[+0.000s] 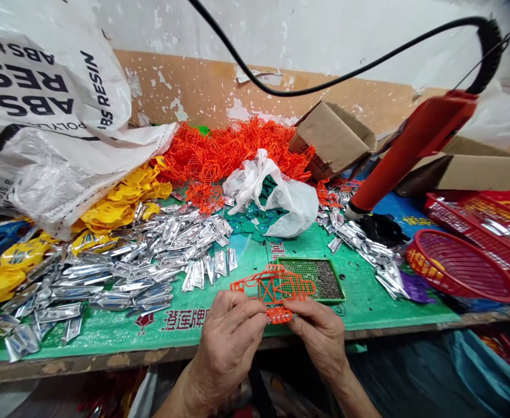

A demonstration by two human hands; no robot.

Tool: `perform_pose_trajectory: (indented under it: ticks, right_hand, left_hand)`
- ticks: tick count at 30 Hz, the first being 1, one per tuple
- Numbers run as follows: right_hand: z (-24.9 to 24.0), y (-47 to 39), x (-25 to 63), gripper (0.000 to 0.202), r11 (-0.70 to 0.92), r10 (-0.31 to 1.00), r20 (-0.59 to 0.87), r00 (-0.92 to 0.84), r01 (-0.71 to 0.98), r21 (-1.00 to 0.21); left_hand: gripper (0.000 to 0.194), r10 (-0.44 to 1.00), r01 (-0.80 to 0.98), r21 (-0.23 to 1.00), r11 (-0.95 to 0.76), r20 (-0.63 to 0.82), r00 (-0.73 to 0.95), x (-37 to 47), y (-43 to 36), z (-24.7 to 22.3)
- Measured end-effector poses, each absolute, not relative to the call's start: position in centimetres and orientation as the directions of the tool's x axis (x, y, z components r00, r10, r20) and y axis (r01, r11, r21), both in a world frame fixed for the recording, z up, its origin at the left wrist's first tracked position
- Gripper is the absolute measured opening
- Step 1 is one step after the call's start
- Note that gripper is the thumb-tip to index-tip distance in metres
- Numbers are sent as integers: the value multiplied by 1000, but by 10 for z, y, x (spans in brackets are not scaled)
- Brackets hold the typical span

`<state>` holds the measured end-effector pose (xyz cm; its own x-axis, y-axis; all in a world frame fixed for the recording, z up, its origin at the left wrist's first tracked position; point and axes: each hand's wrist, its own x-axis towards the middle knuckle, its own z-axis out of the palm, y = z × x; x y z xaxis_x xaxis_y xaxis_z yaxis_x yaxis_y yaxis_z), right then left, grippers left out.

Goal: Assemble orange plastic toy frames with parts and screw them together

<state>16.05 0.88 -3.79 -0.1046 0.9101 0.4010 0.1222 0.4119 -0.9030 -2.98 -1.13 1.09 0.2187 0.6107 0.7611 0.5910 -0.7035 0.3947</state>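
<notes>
Between my two hands is an orange plastic frame (267, 285), an open lattice shaped like a small vehicle cage, held above the front edge of the table. My left hand (233, 337) pinches its near left side with thumb and fingers. On the other side, my right hand (320, 331) grips the near right part, close to a small perforated orange section. Just behind the frame lies a green mesh tray (337, 299) with many tiny dark metal pieces in its right part. Silver shiny parts (150, 261) are heaped to the left.
A pile of orange frames (233, 148) rises at the back, beside a white plastic bag (296, 203). Yellow parts (124, 197) spill from under a large resin sack (46, 104). An orange-red electric screwdriver (412, 151) hangs at right near a red basket (464, 264) and a cardboard box (333, 136).
</notes>
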Motion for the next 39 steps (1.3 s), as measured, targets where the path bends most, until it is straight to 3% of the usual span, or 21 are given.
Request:
perform_pose_trajectory:
  ticks: [11,19,24,29,34,39]
  right_hand:
    - [-39,2,148,14,317,947,320,10,126,-940]
    - [-34,-2,146,9,348,932,359,54,146,-926]
    - [-24,3,145,2,403,914,403,-41,199,-893]
    - [-8,10,141,17,422,884,362,-297,171,-890]
    - [4,14,133,32,335,888,285,-361,84,-938]
    - [5,21,125,34,248,923,216,-318,64,-967]
  left_hand:
    - [34,669,576,466,-672,715,201,-26,-18,7]
    - [39,678,587,446,-676,689,256,-27,-18,10]
    - [29,735,699,406,-589,630,253,-27,-19,22]
    - [21,755,725,349,-593,554,351,-39,-17,30]
    - [19,803,494,643,-585,376,462,-52,-9,22]
    - [21,951,344,913,-219,120,286,-48,-6,15]
